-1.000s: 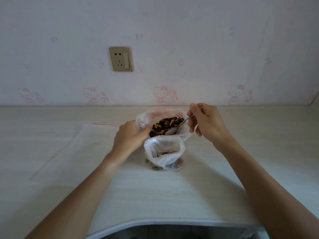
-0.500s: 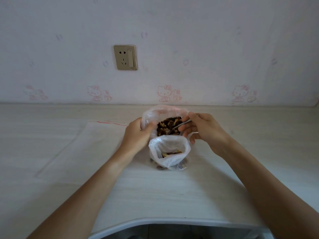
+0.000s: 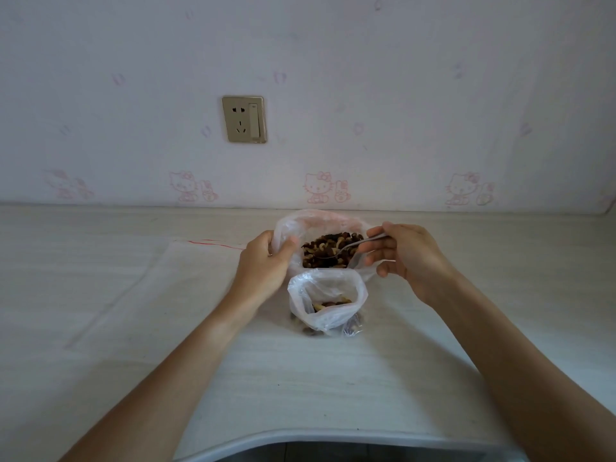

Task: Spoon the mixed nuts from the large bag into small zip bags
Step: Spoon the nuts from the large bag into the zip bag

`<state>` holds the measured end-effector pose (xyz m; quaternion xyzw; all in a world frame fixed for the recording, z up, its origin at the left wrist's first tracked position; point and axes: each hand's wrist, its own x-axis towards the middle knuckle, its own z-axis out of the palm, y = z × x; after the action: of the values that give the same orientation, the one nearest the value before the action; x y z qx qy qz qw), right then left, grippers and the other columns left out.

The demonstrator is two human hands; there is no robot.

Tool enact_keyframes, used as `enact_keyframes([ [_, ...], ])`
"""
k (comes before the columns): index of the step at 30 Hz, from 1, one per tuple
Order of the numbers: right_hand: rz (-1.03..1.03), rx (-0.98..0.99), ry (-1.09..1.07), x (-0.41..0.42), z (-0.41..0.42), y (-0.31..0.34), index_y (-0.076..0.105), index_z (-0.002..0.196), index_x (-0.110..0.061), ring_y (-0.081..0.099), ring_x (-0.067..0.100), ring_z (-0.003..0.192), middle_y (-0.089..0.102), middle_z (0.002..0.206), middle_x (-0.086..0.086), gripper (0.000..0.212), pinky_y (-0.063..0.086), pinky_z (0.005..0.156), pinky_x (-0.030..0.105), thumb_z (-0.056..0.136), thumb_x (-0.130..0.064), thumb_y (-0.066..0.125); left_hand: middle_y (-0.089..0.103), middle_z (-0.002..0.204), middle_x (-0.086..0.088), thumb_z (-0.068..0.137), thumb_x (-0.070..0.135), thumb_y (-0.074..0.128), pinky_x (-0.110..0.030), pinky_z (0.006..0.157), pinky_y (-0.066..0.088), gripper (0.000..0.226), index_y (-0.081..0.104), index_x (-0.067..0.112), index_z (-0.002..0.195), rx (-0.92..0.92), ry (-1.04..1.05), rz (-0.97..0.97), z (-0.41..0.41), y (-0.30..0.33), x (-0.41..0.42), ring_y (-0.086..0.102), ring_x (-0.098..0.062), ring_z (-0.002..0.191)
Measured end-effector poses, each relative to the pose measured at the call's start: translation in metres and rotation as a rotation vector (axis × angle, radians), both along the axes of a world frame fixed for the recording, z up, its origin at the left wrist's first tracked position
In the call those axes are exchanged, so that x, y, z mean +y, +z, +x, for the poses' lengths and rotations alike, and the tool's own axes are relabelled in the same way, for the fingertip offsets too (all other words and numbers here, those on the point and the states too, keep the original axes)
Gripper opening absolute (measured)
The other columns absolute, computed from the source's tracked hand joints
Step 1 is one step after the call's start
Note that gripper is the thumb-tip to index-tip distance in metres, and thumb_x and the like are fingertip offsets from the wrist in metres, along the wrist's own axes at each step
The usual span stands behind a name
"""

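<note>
Fingers of the left hand [image 3: 266, 261] pinch the large bag [image 3: 320, 225] rim open so the right hand [image 3: 405, 258], gripping the spoon [image 3: 353, 245], can scoop nuts [image 3: 328, 250].

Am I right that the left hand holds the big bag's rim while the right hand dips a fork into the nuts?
Not quite: the head view shows a spoon, not a fork, in the right hand. The left hand does hold the big bag's rim, and the spoon dips into the nuts.

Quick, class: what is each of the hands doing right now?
Left hand: grips the rim of the large bag.
Right hand: holds the spoon, its bowl in the nuts.
</note>
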<state>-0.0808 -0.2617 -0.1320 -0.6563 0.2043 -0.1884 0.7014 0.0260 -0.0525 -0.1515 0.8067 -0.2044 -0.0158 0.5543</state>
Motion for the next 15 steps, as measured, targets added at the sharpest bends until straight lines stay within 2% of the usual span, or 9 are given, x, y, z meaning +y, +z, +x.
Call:
enact_keyframes([
  [3,-0.001,-0.034,-0.030,-0.002,-0.001,0.003,0.066,0.101,0.000,0.064,0.025,0.056,0.075,0.078,0.017,0.034,0.043,0.043,0.030,0.111,-0.017,0.039,0.073,0.098,-0.013,0.101,0.044,0.058,-0.046,0.083,0.054,0.037,0.068,0.009,0.103,-0.062,0.016,0.039,0.005,-0.003,0.002,0.068,-0.031,0.092],
  [5,0.011,-0.065,-0.042,-0.002,-0.002,0.005,0.066,0.100,-0.001,0.063,0.026,0.057,0.074,0.077,0.017,0.034,0.041,0.044,0.031,0.110,-0.018,0.039,0.072,0.098,0.004,0.100,0.049,0.059,-0.030,0.074,0.053,0.032,0.068,0.019,0.106,-0.099,0.019,0.077,0.009,-0.004,0.004,0.068,-0.015,0.091],
  [7,0.024,-0.104,-0.048,-0.003,-0.003,0.008,0.066,0.099,-0.002,0.062,0.026,0.057,0.073,0.076,0.016,0.034,0.040,0.044,0.031,0.110,-0.020,0.039,0.068,0.104,0.017,0.098,0.053,0.060,-0.016,0.073,0.044,0.033,0.066,0.025,0.115,-0.125,0.026,0.107,0.011,-0.003,0.008,0.063,0.000,0.097],
  [8,0.035,-0.124,-0.049,-0.004,-0.005,0.010,0.066,0.098,-0.002,0.062,0.026,0.056,0.072,0.075,0.015,0.035,0.039,0.044,0.030,0.111,-0.021,0.039,0.067,0.109,0.019,0.097,0.054,0.062,-0.014,0.076,0.042,0.037,0.065,0.026,0.120,-0.142,0.029,0.113,0.013,-0.003,0.009,0.062,0.001,0.101],
  [12,0.093,-0.195,-0.044,-0.005,-0.009,0.017,0.063,0.093,-0.005,0.058,0.025,0.053,0.066,0.069,0.012,0.037,0.037,0.043,0.029,0.111,-0.025,0.038,0.064,0.130,0.009,0.095,0.048,0.068,-0.024,0.095,0.045,0.050,0.061,0.018,0.134,-0.272,0.079,0.128,0.017,0.003,0.014,0.058,-0.007,0.117],
  [14,0.110,-0.209,-0.042,-0.006,-0.011,0.021,0.061,0.089,-0.007,0.056,0.025,0.051,0.062,0.064,0.010,0.038,0.035,0.044,0.028,0.111,-0.026,0.037,0.064,0.128,0.008,0.095,0.041,0.071,-0.031,0.099,0.047,0.041,0.065,0.020,0.129,-0.393,0.087,0.128,0.013,0.010,0.016,0.058,-0.010,0.119],
  [15,0.115,-0.209,-0.043,-0.006,-0.012,0.022,0.060,0.087,-0.008,0.055,0.024,0.050,0.060,0.062,0.009,0.038,0.034,0.044,0.028,0.111,-0.026,0.037,0.066,0.122,0.010,0.094,0.038,0.072,-0.029,0.095,0.048,0.032,0.067,0.022,0.122,-0.459,0.081,0.125,0.010,0.014,0.017,0.059,-0.009,0.115],
])
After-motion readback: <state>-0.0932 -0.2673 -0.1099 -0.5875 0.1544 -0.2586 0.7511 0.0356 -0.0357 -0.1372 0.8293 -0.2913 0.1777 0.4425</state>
